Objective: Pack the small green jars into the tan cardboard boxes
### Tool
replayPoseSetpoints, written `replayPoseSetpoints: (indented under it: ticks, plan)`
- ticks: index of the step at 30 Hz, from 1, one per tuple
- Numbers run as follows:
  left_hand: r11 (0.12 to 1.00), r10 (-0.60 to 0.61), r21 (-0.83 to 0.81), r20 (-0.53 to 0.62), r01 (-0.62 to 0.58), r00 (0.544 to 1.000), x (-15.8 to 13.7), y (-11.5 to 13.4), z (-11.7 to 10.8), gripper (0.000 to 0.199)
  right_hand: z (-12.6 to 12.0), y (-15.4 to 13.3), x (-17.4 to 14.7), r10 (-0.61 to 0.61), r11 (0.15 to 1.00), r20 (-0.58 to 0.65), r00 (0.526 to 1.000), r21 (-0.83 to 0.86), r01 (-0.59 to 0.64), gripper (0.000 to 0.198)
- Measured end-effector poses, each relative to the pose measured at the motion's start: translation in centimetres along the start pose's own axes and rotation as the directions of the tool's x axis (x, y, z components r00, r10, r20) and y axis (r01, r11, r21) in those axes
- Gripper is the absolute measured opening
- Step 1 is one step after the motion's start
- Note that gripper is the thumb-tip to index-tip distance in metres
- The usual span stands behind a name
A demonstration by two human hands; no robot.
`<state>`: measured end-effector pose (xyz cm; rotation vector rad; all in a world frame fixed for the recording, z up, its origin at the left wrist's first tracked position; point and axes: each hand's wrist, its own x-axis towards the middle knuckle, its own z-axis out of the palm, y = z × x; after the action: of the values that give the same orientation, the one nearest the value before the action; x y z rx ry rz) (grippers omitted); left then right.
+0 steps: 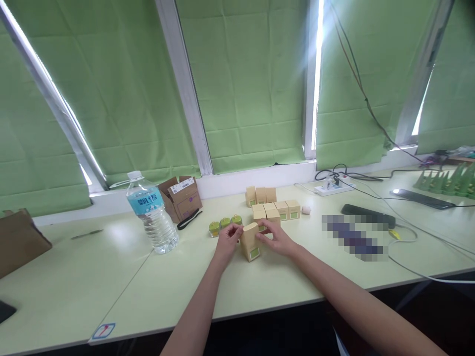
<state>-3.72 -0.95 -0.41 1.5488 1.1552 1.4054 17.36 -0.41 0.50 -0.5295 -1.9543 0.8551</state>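
Observation:
A small tan paper box with a green label near its bottom stands slightly tilted over the table, its top closed. My left hand pinches its upper left edge, while the fingers of my right hand grip its right side. Just behind are more small tan boxes of the same kind, lined up in a group, partly hidden by my right hand. Another short row of tan boxes stands farther back. Several small containers with green lids sit beyond my left hand.
On the left stand a large water bottle and an open brown carton, with a black strap beside it. A white power strip, cables and a black phone-like device lie to the right. The table's front edge runs below my forearms.

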Motion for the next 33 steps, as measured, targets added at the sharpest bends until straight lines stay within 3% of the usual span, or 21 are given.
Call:
replayPoseSetpoints:
  ticks: [4, 10, 14, 22, 33]
  plan:
    - [1.000, -0.022, -0.020, 0.029, 0.023, 0.999, -0.3, 0.3, 0.4, 0.035, 0.2, -0.2, 0.1, 0.022, 1.000, -0.025, 0.999, -0.011, -0.022, 0.042]
    - [0.980, -0.164, -0.084, 0.154, 0.178, 0.974, -0.9, 1.0, 0.9, 0.032, 0.2, 0.2, 0.3, 0.109, 0.988, -0.006, 0.994, -0.111, -0.109, 0.030]
    - [0.959, -0.233, -0.123, 0.171, 0.255, 0.957, -0.9, 0.8, 0.7, 0.043, 0.2, 0.5, 0.3, 0.143, 0.983, -0.011, 0.990, -0.118, -0.144, 0.031]
    - [0.967, -0.181, -0.150, 0.156, 0.205, 0.971, -0.8, 1.1, 0.5, 0.035, 0.3, 0.5, 0.3, 0.135, 0.984, -0.042, 0.990, -0.115, -0.139, 0.030]
    - [0.972, -0.216, -0.062, 0.159, 0.228, 0.963, -0.7, 1.0, 0.5, 0.029, 0.1, -0.2, 0.2, 0.197, 0.969, 0.080, 0.977, -0.169, -0.182, 0.032]
